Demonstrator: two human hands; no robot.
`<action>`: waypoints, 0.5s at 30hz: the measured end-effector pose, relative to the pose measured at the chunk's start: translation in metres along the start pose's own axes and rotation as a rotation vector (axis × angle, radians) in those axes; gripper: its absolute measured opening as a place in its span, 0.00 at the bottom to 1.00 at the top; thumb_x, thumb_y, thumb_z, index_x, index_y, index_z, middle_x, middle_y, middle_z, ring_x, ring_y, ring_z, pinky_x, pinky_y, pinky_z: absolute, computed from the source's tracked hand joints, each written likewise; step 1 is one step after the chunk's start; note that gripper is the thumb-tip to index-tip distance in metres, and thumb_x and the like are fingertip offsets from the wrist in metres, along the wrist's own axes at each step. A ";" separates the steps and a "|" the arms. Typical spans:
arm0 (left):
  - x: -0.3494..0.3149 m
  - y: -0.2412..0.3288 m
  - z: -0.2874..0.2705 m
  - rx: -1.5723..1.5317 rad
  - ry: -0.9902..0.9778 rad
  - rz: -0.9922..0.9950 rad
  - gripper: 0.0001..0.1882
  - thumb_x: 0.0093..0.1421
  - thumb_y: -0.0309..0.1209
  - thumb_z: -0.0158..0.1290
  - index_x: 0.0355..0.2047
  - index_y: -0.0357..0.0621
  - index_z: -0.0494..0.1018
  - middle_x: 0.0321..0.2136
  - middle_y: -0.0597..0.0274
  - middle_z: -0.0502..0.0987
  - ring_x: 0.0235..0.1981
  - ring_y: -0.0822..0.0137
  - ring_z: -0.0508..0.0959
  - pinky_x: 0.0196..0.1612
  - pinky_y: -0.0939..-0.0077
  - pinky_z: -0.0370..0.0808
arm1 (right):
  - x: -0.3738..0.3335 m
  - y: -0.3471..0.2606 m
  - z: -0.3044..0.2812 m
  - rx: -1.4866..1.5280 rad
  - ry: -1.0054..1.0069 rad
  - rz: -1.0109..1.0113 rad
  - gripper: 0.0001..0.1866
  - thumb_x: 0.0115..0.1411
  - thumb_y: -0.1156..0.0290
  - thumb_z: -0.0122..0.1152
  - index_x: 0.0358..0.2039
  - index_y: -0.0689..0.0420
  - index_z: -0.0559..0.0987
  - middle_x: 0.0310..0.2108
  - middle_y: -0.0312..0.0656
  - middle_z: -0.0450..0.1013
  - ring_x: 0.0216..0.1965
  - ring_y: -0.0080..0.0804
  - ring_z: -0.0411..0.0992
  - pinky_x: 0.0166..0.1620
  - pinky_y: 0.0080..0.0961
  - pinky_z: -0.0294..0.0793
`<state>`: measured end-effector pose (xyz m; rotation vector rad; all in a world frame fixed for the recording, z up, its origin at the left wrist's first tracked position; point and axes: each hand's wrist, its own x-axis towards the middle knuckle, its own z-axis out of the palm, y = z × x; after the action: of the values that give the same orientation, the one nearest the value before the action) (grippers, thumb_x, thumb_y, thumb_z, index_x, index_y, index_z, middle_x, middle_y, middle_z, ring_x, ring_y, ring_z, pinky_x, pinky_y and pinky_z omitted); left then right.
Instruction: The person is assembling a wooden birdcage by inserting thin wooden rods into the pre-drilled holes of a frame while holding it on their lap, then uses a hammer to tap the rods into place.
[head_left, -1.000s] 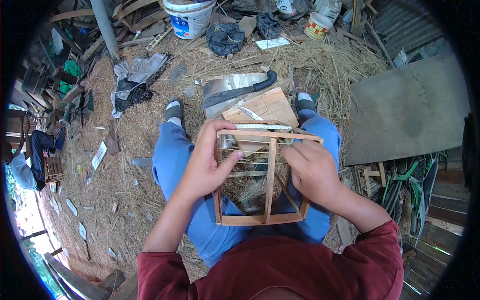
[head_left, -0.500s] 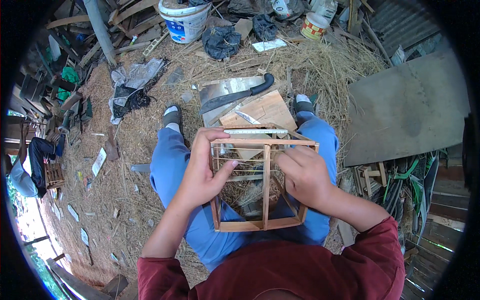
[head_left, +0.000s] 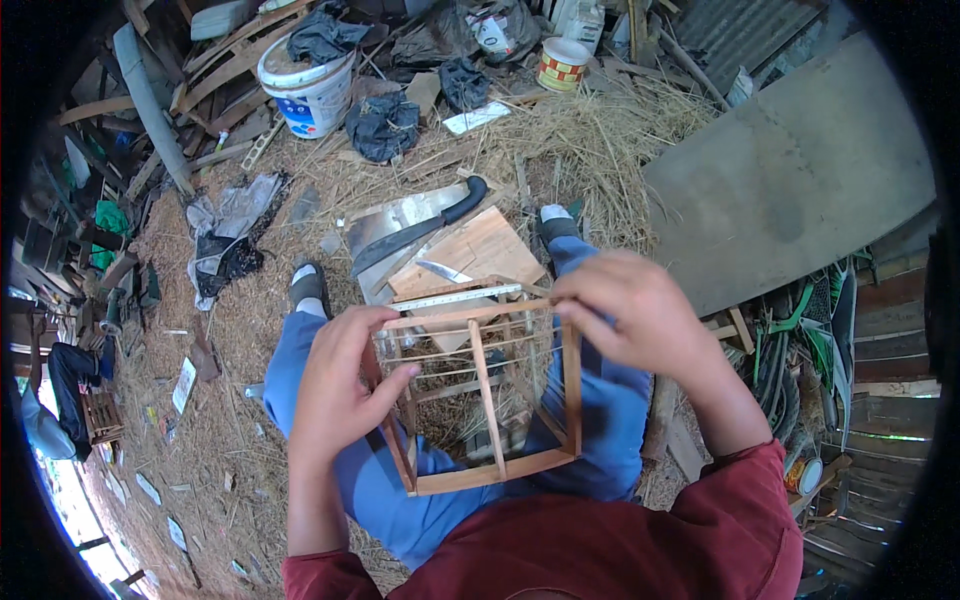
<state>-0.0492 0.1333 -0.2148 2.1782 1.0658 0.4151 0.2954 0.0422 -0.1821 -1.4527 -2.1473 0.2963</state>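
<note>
Wooden frame (head_left: 488, 400), one, in two hands (head_left: 340, 385) (head_left: 635, 310)

From my remote station I see the following outfit. Upper body: maroon shirt (head_left: 600, 560); its left sleeve (head_left: 325, 577) and right sleeve (head_left: 740, 510) end near the elbows. Left hand (head_left: 335, 385) and right hand (head_left: 640, 310): bare. Legs: blue trousers (head_left: 610, 420). Feet: dark, open-toed footwear (head_left: 306, 289) over white socks (head_left: 312, 308).
</note>
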 end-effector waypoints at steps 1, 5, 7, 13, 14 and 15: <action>0.004 0.002 -0.002 0.001 0.001 0.005 0.30 0.57 0.35 0.73 0.58 0.41 0.77 0.47 0.53 0.83 0.52 0.50 0.83 0.65 0.55 0.74 | -0.001 0.012 -0.006 -0.004 0.003 0.000 0.07 0.68 0.68 0.68 0.41 0.57 0.83 0.35 0.48 0.80 0.39 0.53 0.80 0.43 0.48 0.80; 0.023 0.022 -0.007 0.267 0.051 0.244 0.31 0.57 0.49 0.72 0.52 0.43 0.79 0.39 0.54 0.83 0.48 0.45 0.83 0.69 0.40 0.69 | 0.002 0.062 -0.031 0.026 0.118 0.183 0.08 0.70 0.68 0.67 0.42 0.60 0.84 0.35 0.51 0.81 0.37 0.52 0.82 0.42 0.43 0.81; 0.035 0.033 -0.002 0.384 -0.020 0.335 0.32 0.58 0.54 0.71 0.52 0.43 0.79 0.39 0.55 0.83 0.48 0.44 0.84 0.70 0.38 0.68 | 0.013 0.090 -0.037 0.138 -0.045 0.470 0.10 0.71 0.66 0.67 0.44 0.60 0.84 0.35 0.49 0.83 0.36 0.46 0.83 0.43 0.41 0.81; 0.056 0.048 0.021 0.420 -0.235 0.264 0.27 0.64 0.56 0.64 0.41 0.43 0.77 0.32 0.50 0.78 0.36 0.41 0.81 0.36 0.49 0.75 | 0.058 0.232 0.022 0.187 -0.410 0.472 0.18 0.72 0.55 0.65 0.45 0.59 0.87 0.34 0.45 0.87 0.37 0.41 0.85 0.44 0.42 0.82; 0.061 0.045 0.020 0.414 -0.233 0.248 0.28 0.64 0.59 0.63 0.41 0.43 0.77 0.31 0.51 0.78 0.34 0.44 0.82 0.35 0.49 0.76 | 0.062 0.260 0.044 0.139 -0.506 0.454 0.20 0.72 0.53 0.66 0.45 0.59 0.88 0.34 0.46 0.87 0.37 0.41 0.86 0.43 0.43 0.82; 0.065 0.040 0.016 0.410 -0.229 0.230 0.30 0.65 0.62 0.61 0.40 0.44 0.78 0.30 0.52 0.78 0.33 0.47 0.83 0.34 0.50 0.76 | 0.068 0.285 0.065 0.140 -0.577 0.528 0.20 0.71 0.53 0.66 0.44 0.60 0.88 0.34 0.47 0.87 0.37 0.41 0.85 0.42 0.44 0.83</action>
<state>0.0221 0.1595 -0.1999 2.6488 0.8295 0.0415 0.4674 0.2248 -0.3462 -2.0086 -2.0387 1.1540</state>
